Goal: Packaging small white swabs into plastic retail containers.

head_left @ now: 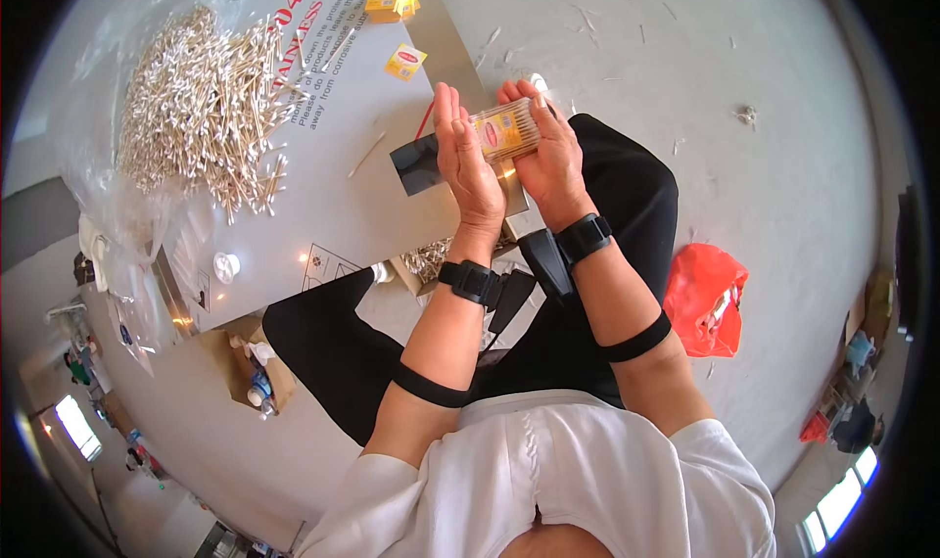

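Held thing: a small clear plastic box (504, 130), oblong and glossy, packed tight with pale sticks laid side by side, a yellow and red label across its face.
Where it is: pressed between both palms, above the near edge of the surface (392, 206) and just over a flat black square (421, 164) that lies there.
Left hand (465, 162): flat and upright, fingers straight and together, palm pushed against the box's left end.
Right hand (548, 152): cupped round the box's right side, fingers curled over its far edge, so the box is clamped between the two hands.
Wrists: a black strap with a blocky black unit on each, and a plain black elastic band higher up each forearm.
Surface: smooth grey sheet metal with a dull sheen and red printing, tilted in the fisheye view.
Left of the box: a loose heap of cotton swabs (201, 103), thin tan sticks with white fluffy tips, spilling off a crinkled clear plastic bag (98, 176).
Beyond the box: two small yellow cartons (392, 2), one boxy, one flatter (404, 62), and a stray swab or two.
Below the box: what looks like an open tray of more swabs (431, 256) under the surface's edge, partly hidden by the forearm.
Right of the box: a crumpled red plastic bag (707, 299) on the speckled grey floor.
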Available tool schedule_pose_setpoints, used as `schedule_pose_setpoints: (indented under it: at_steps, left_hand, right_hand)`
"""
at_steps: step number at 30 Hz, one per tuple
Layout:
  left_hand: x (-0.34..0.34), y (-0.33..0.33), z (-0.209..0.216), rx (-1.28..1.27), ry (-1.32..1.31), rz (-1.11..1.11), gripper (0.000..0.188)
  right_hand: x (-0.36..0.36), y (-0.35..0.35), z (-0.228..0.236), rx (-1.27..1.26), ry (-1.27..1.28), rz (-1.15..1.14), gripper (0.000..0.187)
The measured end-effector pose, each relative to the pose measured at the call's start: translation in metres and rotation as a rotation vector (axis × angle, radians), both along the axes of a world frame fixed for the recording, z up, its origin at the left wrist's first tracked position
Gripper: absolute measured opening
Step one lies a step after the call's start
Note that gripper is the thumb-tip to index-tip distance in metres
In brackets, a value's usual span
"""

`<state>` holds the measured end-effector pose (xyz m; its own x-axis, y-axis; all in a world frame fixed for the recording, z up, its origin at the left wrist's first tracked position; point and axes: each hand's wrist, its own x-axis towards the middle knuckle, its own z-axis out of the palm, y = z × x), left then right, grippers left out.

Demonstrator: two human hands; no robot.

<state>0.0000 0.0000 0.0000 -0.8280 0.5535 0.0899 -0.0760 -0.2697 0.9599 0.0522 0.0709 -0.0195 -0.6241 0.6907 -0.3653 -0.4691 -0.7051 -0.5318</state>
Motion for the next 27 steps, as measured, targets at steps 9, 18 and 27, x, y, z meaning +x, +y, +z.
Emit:
schedule_pose_setpoints:
  at_steps: [9,18,27]
  left_hand:
    - [0.018,-0.011,0.003,-0.028,0.027,-0.026,0.074]
    - [0.025,0.009,0.011,0.058,-0.099,-0.055,0.076]
    - [0.028,0.002,0.011,0.114,-0.175,0.085,0.076]
  right_hand:
    - [0.013,-0.010,0.012,-0.074,0.067,-0.097,0.039]
    - [0.006,-0.015,0.018,-0.129,0.050,-0.130,0.039]
    - [0.014,0.002,0.012,-0.341,0.180,-0.162,0.037]
